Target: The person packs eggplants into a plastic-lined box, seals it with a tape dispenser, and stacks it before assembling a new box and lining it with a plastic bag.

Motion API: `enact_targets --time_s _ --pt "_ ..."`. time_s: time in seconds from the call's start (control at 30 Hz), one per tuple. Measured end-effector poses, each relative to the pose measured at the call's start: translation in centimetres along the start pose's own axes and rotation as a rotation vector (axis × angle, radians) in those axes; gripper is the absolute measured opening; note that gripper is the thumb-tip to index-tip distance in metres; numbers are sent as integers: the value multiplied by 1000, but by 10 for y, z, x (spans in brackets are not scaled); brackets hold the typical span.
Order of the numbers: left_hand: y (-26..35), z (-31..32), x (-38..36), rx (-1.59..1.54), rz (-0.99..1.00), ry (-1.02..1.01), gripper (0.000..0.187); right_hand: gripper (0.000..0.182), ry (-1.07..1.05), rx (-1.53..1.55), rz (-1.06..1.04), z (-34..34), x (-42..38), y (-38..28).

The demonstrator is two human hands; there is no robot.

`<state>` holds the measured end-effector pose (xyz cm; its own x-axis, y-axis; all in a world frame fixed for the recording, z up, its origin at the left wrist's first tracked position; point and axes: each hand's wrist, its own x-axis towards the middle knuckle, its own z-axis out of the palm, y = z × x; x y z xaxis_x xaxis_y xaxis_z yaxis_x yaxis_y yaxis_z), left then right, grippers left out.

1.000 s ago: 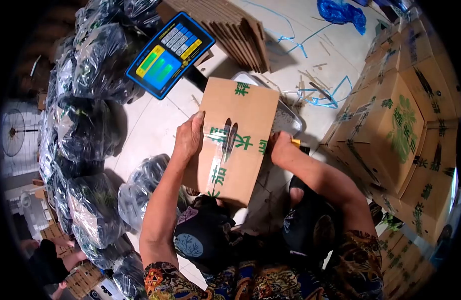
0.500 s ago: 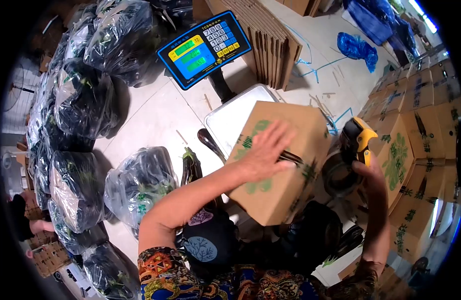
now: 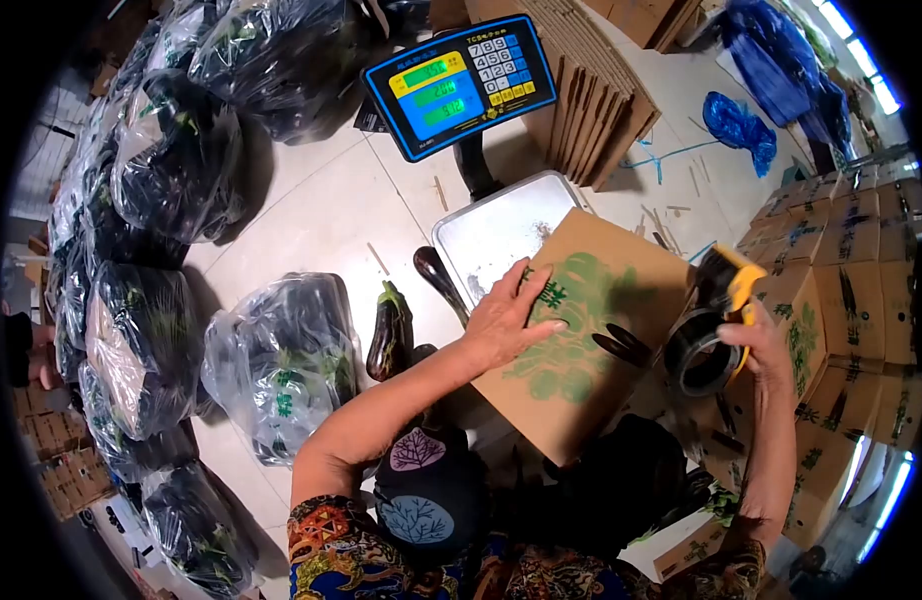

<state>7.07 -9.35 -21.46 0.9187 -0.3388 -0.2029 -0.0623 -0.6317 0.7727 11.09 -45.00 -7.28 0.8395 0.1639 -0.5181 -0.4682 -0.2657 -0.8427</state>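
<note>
My left hand [image 3: 511, 318] lies with fingers spread on a cardboard box [image 3: 601, 335], near the box's left edge. Green leaf print and a dark eggplant picture cover the face turned up to me. In my right hand [image 3: 763, 345] is a yellow and black tape dispenser [image 3: 741, 283], its large roll of dark tape at the box's right side. The box sits over my lap, and its far corner overlaps the metal scale platform [image 3: 501, 232]. Two eggplants lie on the floor left of the box, a nearer one [image 3: 390, 335] and one beside the platform [image 3: 438, 277].
A blue scale display [image 3: 461, 88] stands beyond the platform. Flattened cardboard sheets [image 3: 591, 110] lean behind it. Plastic bags of dark produce [image 3: 176, 160] line the left, with another bag [image 3: 281, 370] closer. Printed boxes [image 3: 851, 290] are stacked at the right.
The box has turned so its printed face shows more fully. My left hand has shifted toward the box's left edge. The tape dispenser remains in my right hand beside the box.
</note>
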Motion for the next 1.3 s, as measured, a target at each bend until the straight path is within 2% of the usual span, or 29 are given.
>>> enact_targets --time_s 0.07,0.1,0.13,0.17,0.2,0.23,0.3,0.37,0.4,0.5,0.53,0.6,0.63,0.67,0.7,0.77,0.83,0.87,0.97,1.0,1.03,1.1,1.13,1.17,1.2,1.23,1.27,1.3 --pt "2 8 -1 -18 85 4 86 58 -17 260 -72 11 -5 -13" --pt "3 12 -2 -26 128 6 87 51 7 92 -8 15 -1 -20" --pt "-7 21 2 -313 209 77 87 46 20 -74 60 18 3 -27" --pt "-19 29 1 -471 17 33 81 43 30 -360 167 17 6 -32" --pt "-32 35 -5 -624 -176 -13 78 41 18 -487 190 18 16 -17" --pt "-48 40 -11 -772 -371 -60 75 43 85 -664 332 33 12 -29" --pt "-84 53 -27 -1177 -782 -206 71 45 58 -387 297 38 -4 -15" --pt "-117 74 -54 -1090 -874 -262 72 47 0 -535 473 35 -1 2" --pt "-114 92 -60 -1501 -922 -124 64 48 -27 -598 560 33 -2 9" --pt "-90 62 -55 -1358 -882 -251 55 58 68 -276 449 65 -30 -20" --pt "-75 46 -51 -1289 -845 -264 46 40 154 -241 504 62 -34 -16" --pt "-55 19 -41 -1292 -858 -63 32 65 64 -228 324 64 -45 -19" --pt "-53 12 -37 -1296 -873 39 26 69 38 -248 262 64 -45 -17" --pt "-83 13 -30 -1329 -806 97 25 73 13 -266 200 64 -45 -15" --pt "-115 10 -20 -1353 -737 153 25 69 16 -301 157 64 -41 -7" --pt "-112 -28 7 -1220 -554 117 24 58 -64 -330 -166 59 -33 17" --pt "-63 -66 31 -1215 -499 170 31 50 -221 -326 -715 39 -23 51" --pt "-36 -72 37 -1087 -588 261 41 48 -148 -417 -817 39 -21 57" --pt "-29 -48 61 -975 -531 419 55 38 62 243 0 40 -22 66" --pt "-23 -44 67 -893 -492 360 69 41 124 451 282 40 -22 69" --pt "-33 -35 76 -859 -457 303 71 45 130 443 280 40 -23 74" --pt "-71 -7 90 -666 -488 359 62 54 145 436 269 36 -28 83" --pt "-88 4 91 -939 -605 408 59 48 248 425 286 42 -30 77" --pt "-104 12 84 -1209 -721 447 56 47 206 437 254 41 -27 78" --pt "-107 13 65 -1239 -640 478 59 46 167 454 223 40 -20 80" --pt "-111 11 44 -1266 -575 418 48 46 125 470 190 40 -13 81" --pt "-141 27 28 -1366 -597 332 45 42 135 467 102 55 -13 61" --pt "-136 35 13 -1385 -617 287 46 42 54 432 110 54 -6 60"
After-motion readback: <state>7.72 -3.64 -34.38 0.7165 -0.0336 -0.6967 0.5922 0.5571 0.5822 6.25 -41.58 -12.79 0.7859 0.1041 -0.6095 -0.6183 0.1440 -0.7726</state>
